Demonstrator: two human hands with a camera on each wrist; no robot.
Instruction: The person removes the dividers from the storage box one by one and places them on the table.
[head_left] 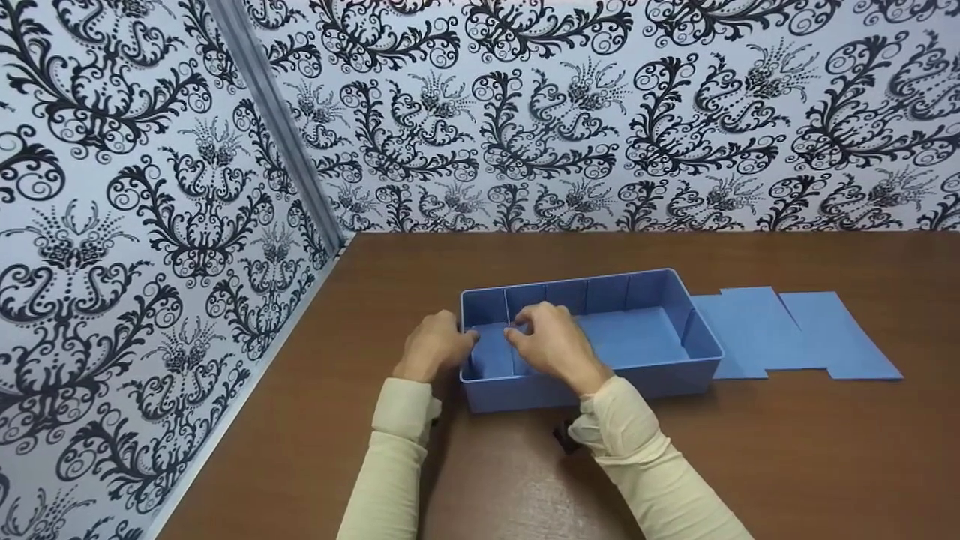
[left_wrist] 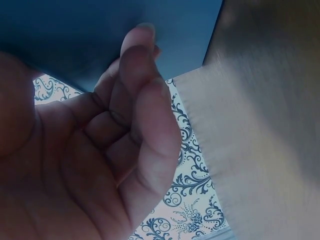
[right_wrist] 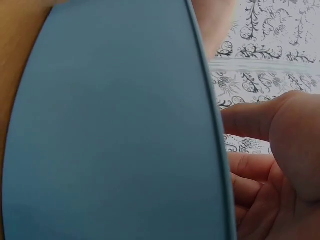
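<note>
A blue rectangular box (head_left: 637, 382) sits on the brown table with a thin blue divider (head_left: 513, 358) standing upright across its left part. My left hand (head_left: 435, 345) grips the box's left wall, thumb over the rim and fingers against the outside; the left wrist view shows curled fingers (left_wrist: 150, 110) at the blue wall (left_wrist: 182, 35). Reaching over the front wall, my right hand (head_left: 555, 341) pinches the divider near its top edge. In the right wrist view the box's outer wall (right_wrist: 110, 125) covers much of the frame and partly hides the fingers.
Several flat blue panels (head_left: 750, 337) with notched edges lie overlapping to the right of the box. Black-and-white patterned walls (head_left: 525, 112) rise behind and at the left of the table (head_left: 375, 270). Slots line the box's back wall.
</note>
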